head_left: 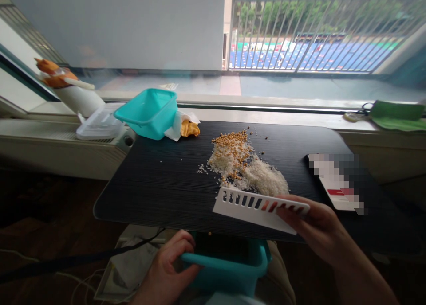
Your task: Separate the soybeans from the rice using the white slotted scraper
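WINDOW-SIDE SORTING: A person works at a black counter (pixel 159 185). Well off to the far left of both grips, a white cylinder topped by an orange toy (pixel 71 90) stands beside a clear lidded box (pixel 98 125). Next to them a spare teal tub (pixel 148 112) sits tilted at the counter's back corner, with a crumpled paper wrapper (pixel 188 127) against it. The left grip (pixel 166 269) is closed around the left rim of a teal bin (pixel 233 263), holding it just below the counter's near edge. Beyond the two grips lies a mixed pile of white rice and yellow beans (pixel 246 165), spread loose on the counter, with one stray bean (pixel 209 233) at the very edge above the bin. The right grip (pixel 319 234) is pinched shut on the right end of a white slotted scraper (pixel 256 207), fingers showing through its slots. The blade is tilted, its long edge just on the near side of the pile. The grains appear to be on their way toward the bin. Doing that well would call for the blade's edge flat on the counter, short level pulls, and the bin's rim tucked tight under the edge so nothing drops past. Just beyond the right grip lies a blurred card (pixel 336 181), and well past that, on the sill, a green cloth (pixel 397 114).
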Action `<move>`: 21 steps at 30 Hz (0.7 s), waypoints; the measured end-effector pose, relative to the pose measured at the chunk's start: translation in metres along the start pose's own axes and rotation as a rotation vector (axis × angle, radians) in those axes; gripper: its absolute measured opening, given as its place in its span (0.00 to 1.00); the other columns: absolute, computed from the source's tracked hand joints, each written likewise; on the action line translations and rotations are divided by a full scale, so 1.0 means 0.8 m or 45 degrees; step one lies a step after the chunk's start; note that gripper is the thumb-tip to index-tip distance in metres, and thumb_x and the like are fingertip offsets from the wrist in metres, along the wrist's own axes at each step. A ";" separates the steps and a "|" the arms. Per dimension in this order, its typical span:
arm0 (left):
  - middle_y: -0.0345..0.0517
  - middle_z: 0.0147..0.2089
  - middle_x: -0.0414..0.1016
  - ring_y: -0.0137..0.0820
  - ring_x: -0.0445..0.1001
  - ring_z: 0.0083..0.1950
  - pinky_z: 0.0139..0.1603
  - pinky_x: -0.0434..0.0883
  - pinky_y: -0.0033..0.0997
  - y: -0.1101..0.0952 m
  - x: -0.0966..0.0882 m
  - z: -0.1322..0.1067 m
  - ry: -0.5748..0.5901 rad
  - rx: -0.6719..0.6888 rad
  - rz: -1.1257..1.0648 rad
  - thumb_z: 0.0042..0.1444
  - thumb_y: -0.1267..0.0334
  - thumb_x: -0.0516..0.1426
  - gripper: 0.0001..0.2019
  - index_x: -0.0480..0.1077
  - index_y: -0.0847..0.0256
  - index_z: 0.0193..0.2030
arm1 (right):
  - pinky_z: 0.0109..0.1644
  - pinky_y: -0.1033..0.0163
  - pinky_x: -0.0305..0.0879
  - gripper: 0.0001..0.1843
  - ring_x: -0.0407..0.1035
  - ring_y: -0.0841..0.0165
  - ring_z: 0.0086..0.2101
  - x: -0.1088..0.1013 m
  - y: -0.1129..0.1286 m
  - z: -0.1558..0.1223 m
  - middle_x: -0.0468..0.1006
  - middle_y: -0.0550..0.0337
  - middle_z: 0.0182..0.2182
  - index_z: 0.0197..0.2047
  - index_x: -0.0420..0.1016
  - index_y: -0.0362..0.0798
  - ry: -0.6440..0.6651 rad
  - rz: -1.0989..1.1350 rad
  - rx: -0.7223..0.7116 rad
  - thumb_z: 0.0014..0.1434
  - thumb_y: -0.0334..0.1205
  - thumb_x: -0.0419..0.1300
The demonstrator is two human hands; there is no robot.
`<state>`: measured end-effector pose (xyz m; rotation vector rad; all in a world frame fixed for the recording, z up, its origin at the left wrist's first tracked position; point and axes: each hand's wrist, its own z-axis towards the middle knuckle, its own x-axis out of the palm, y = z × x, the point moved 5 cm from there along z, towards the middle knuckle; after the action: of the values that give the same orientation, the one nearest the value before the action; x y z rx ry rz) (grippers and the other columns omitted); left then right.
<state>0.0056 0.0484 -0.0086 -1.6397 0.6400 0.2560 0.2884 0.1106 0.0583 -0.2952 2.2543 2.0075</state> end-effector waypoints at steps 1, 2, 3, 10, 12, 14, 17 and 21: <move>0.40 0.34 0.70 0.32 0.75 0.37 0.38 0.69 0.24 0.000 0.000 0.000 0.003 -0.003 0.004 0.49 0.74 0.58 0.08 0.67 0.58 0.24 | 0.37 0.64 0.77 0.16 0.80 0.60 0.34 0.003 -0.002 0.000 0.86 0.55 0.33 0.38 0.85 0.48 0.040 -0.016 -0.015 0.55 0.52 0.66; 0.40 0.34 0.70 0.32 0.74 0.37 0.38 0.69 0.24 0.001 0.000 0.000 0.006 0.001 0.007 0.49 0.74 0.58 0.08 0.66 0.58 0.25 | 0.36 0.65 0.77 0.15 0.80 0.61 0.33 0.006 -0.003 0.000 0.86 0.55 0.33 0.38 0.85 0.48 0.097 -0.041 -0.041 0.56 0.50 0.65; 0.40 0.34 0.70 0.32 0.74 0.37 0.38 0.69 0.24 0.001 0.001 0.000 0.008 0.012 0.010 0.50 0.74 0.58 0.08 0.66 0.58 0.25 | 0.36 0.65 0.77 0.14 0.80 0.61 0.33 0.009 -0.005 0.000 0.86 0.54 0.34 0.39 0.85 0.48 0.168 -0.071 -0.068 0.58 0.48 0.64; 0.40 0.33 0.71 0.32 0.74 0.36 0.38 0.70 0.25 0.003 0.002 0.000 -0.021 0.046 0.045 0.50 0.71 0.58 0.08 0.66 0.58 0.24 | 0.31 0.68 0.75 0.10 0.79 0.64 0.29 -0.020 -0.007 -0.008 0.86 0.60 0.29 0.35 0.85 0.54 -0.129 0.043 -0.018 0.53 0.49 0.69; 0.40 0.33 0.71 0.33 0.75 0.36 0.38 0.71 0.25 0.003 0.001 0.001 -0.030 0.029 0.049 0.49 0.72 0.58 0.07 0.67 0.58 0.24 | 0.31 0.67 0.76 0.10 0.79 0.63 0.29 -0.034 -0.007 -0.005 0.86 0.61 0.29 0.34 0.85 0.55 -0.373 0.051 0.011 0.51 0.50 0.70; 0.40 0.33 0.72 0.33 0.75 0.36 0.38 0.71 0.25 0.002 0.000 0.001 -0.032 0.022 0.052 0.49 0.72 0.58 0.07 0.67 0.58 0.23 | 0.32 0.64 0.77 0.09 0.80 0.60 0.31 -0.041 -0.007 0.002 0.86 0.60 0.30 0.33 0.85 0.55 -0.503 0.037 -0.004 0.50 0.49 0.70; 0.40 0.34 0.72 0.32 0.75 0.36 0.38 0.71 0.25 0.001 -0.001 0.001 -0.033 0.017 0.063 0.49 0.72 0.58 0.07 0.67 0.58 0.24 | 0.34 0.61 0.78 0.10 0.81 0.58 0.32 -0.040 -0.009 0.015 0.86 0.59 0.30 0.32 0.85 0.52 -0.541 0.063 -0.022 0.51 0.49 0.70; 0.40 0.34 0.72 0.32 0.76 0.37 0.38 0.71 0.24 0.001 -0.001 -0.001 -0.022 0.004 0.081 0.49 0.73 0.58 0.07 0.68 0.58 0.24 | 0.32 0.64 0.76 0.12 0.80 0.62 0.30 -0.032 -0.015 0.024 0.86 0.59 0.30 0.34 0.84 0.51 -0.474 0.140 0.026 0.50 0.49 0.70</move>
<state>0.0046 0.0479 -0.0086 -1.6142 0.6803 0.3150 0.3151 0.1305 0.0498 0.1947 2.0916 1.8958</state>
